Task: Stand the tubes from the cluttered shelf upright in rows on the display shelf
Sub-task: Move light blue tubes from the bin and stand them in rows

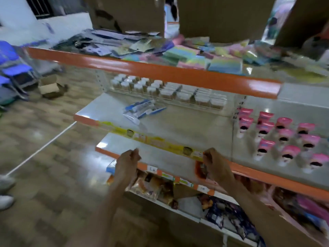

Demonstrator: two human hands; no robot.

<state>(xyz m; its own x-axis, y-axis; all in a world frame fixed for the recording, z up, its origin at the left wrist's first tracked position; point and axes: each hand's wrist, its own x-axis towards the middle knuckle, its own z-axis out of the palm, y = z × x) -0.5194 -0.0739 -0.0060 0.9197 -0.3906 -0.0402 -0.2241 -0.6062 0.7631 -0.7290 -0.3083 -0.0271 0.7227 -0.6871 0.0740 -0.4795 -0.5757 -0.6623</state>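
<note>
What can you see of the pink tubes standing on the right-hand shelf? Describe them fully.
The pink tubes stand upright, cap down, in rough rows on the pale grey shelf, behind its orange front edge. Each has a flat pink crimped top, a dark mark and a white cap. They look plastic.

Head view under even, fairly bright overhead indoor light. White glare patches lie on the glossy orange metal shelf edge [160, 71] across the upper frame, the pale grey shelf board [178, 125] at centre and the polished wood-pattern floor [44, 122] at left. Shadows are soft. Motion blur smears the whole frame, heaviest at top and lower right; the red-orange item [200, 169] gripped by the right hand [216, 166] is unreadable. Shelf lines bow toward the edges.
</note>
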